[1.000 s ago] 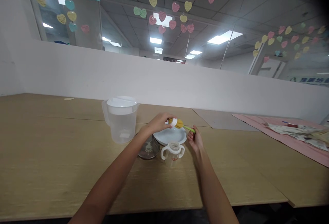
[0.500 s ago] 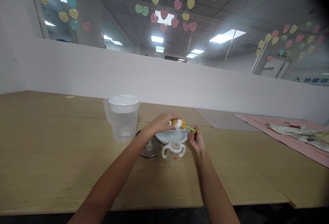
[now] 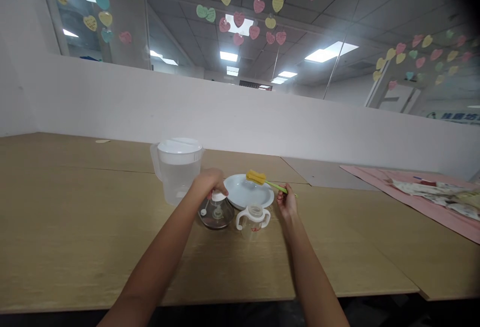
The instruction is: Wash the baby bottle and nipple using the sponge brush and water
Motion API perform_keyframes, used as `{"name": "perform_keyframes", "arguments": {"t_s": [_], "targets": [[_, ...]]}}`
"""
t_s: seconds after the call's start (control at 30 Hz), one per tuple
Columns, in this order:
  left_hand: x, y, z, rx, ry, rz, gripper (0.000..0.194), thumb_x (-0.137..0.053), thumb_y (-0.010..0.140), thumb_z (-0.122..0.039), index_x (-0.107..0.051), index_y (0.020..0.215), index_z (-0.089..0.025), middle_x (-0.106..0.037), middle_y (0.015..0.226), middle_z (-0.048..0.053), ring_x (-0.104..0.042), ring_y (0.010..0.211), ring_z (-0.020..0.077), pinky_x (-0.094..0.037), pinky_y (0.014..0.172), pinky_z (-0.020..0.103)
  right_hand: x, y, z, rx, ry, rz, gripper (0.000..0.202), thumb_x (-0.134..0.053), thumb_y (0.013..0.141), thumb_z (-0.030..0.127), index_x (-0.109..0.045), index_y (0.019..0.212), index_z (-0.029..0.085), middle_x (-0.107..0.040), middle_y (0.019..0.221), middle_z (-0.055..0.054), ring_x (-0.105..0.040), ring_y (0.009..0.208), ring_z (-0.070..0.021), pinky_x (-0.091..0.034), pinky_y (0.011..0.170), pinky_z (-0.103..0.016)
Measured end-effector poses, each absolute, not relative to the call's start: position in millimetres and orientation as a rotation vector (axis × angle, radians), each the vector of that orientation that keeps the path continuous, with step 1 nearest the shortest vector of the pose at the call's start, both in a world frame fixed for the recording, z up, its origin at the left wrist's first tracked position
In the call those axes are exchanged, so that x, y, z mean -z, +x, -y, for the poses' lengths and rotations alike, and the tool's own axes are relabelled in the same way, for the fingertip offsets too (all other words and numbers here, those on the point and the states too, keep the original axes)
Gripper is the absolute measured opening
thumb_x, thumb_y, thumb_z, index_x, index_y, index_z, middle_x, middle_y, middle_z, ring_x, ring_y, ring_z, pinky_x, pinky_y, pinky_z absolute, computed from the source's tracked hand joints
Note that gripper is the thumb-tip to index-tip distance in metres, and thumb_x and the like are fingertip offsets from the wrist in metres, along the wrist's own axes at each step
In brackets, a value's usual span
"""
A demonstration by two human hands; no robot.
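My left hand (image 3: 211, 183) is closed on a white cap (image 3: 218, 195), held over the back of a dark metal tray (image 3: 216, 224) with small clear and white parts on it. My right hand (image 3: 287, 202) grips the green handle of a sponge brush. The brush's yellow head (image 3: 256, 177) is over a white bowl (image 3: 240, 198). In front of the bowl stands an open clear bottle (image 3: 252, 226) with two white handles.
A clear lidded pitcher (image 3: 180, 172) stands behind and left of the metal tray. At the right lies a pink cloth (image 3: 412, 202) with patterned fabric on it. A white wall (image 3: 225, 117) rises behind the table.
My left hand has moved left with the white cap, away from the brush head and over the tray. The brush head has come out of the cap and shows fully.
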State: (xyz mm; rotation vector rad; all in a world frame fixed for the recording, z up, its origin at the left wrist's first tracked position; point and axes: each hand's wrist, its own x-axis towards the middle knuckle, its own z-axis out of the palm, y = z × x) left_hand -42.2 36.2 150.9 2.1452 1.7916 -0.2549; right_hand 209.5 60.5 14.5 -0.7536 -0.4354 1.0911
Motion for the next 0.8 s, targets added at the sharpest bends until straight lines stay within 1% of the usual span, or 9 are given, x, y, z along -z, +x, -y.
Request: {"name": "perform_keyframes", "arguments": {"t_s": [0.07, 0.17, 0.27, 0.33, 0.53, 0.67, 0.73, 0.77, 0.8], "targets": [[-144, -39, -43, 0.265, 2.056, -1.809, 0.03, -0.068, 0.06, -0.04, -0.063, 0.059, -0.011, -0.067, 0.061, 0.013, -0.062, 0.058, 0.0219, -0.048, 0.058, 0.029, -15, 208, -60, -1.086, -0.77, 0.45, 0.024, -0.058, 0.073, 0.038, -0.05, 0.066, 0.016, -0.044, 0.037, 0.008, -0.036, 0.03, -0.0022, -0.028, 0.028, -0.011], [-131, -34, -53, 0.344, 2.02, -1.803, 0.028, -0.075, 0.05, -0.037, -0.062, 0.054, -0.013, -0.064, 0.052, 0.009, -0.062, 0.054, 0.0233, -0.048, 0.057, 0.031, -15, 208, -59, -1.078, -0.792, 0.463, 0.024, -0.057, 0.074, 0.038, -0.05, 0.066, 0.016, -0.044, 0.037, 0.008, -0.037, 0.03, -0.0024, -0.029, 0.028, -0.012], [-119, -29, -58, 0.456, 1.978, -1.814, 0.03, -0.08, 0.039, -0.034, -0.063, 0.055, -0.015, -0.064, 0.051, 0.007, -0.062, 0.054, 0.0244, -0.049, 0.055, 0.033, -16, 209, -60, -1.071, -0.813, 0.462, 0.026, -0.057, 0.074, 0.04, -0.049, 0.066, 0.017, -0.043, 0.037, 0.008, -0.037, 0.029, -0.0024, -0.029, 0.028, -0.012], [-113, -24, -59, 0.531, 1.961, -1.824, 0.029, -0.08, 0.038, -0.032, -0.064, 0.054, -0.016, -0.065, 0.052, 0.008, -0.062, 0.054, 0.0253, -0.049, 0.056, 0.034, -15, 210, -60, -1.065, -0.829, 0.468, 0.028, -0.057, 0.073, 0.042, -0.049, 0.066, 0.017, -0.043, 0.036, 0.009, -0.036, 0.029, -0.0024, -0.028, 0.028, -0.012], [-110, -17, -51, 0.483, 2.11, -1.841, 0.027, -0.075, 0.051, -0.038, -0.067, 0.062, -0.014, -0.069, 0.069, 0.012, -0.064, 0.066, 0.0267, -0.049, 0.059, 0.031, -15, 211, -60, -1.071, -0.844, 0.448, 0.027, -0.057, 0.074, 0.041, -0.049, 0.065, 0.017, -0.043, 0.036, 0.009, -0.036, 0.028, -0.0025, -0.029, 0.028, -0.012], [-131, -20, -34, 0.319, 2.362, -1.824, 0.035, -0.075, 0.055, -0.031, -0.067, 0.083, -0.013, -0.065, 0.099, 0.016, -0.061, 0.089, 0.0301, -0.046, 0.072, 0.032, -17, 209, -59, -1.092, -0.819, 0.408, 0.022, -0.053, 0.077, 0.036, -0.05, 0.066, 0.016, -0.043, 0.036, 0.008, -0.036, 0.028, -0.0025, -0.028, 0.028, -0.012], [-145, -20, -20, 0.192, 2.497, -1.797, 0.034, -0.067, 0.065, -0.033, -0.064, 0.094, -0.014, -0.061, 0.109, 0.016, -0.057, 0.098, 0.0291, -0.043, 0.077, 0.032, -18, 209, -58, -1.091, -0.817, 0.395, 0.021, -0.051, 0.079, 0.033, -0.051, 0.067, 0.016, -0.043, 0.036, 0.008, -0.036, 0.029, -0.0025, -0.028, 0.029, -0.011], [-151, -19, -11, 0.109, 2.569, -1.755, 0.032, -0.059, 0.072, -0.037, -0.064, 0.094, -0.015, -0.061, 0.108, 0.014, -0.057, 0.097, 0.027, -0.043, 0.076, 0.031, -19, 208, -58, -1.091, -0.817, 0.39, 0.021, -0.051, 0.079, 0.033, -0.051, 0.067, 0.016, -0.043, 0.035, 0.008, -0.036, 0.029, -0.0025, -0.028, 0.029, -0.011], [-156, -18, -2, -0.016, 2.675, -1.639, 0.032, -0.053, 0.076, -0.041, -0.065, 0.089, -0.015, -0.065, 0.098, 0.012, -0.06, 0.088, 0.0253, -0.043, 0.071, 0.03, -19, 208, -58, -1.092, -0.815, 0.387, 0.021, -0.051, 0.079, 0.032, -0.051, 0.067, 0.015, -0.043, 0.035, 0.008, -0.036, 0.029, -0.0024, -0.028, 0.029, -0.011]]}}
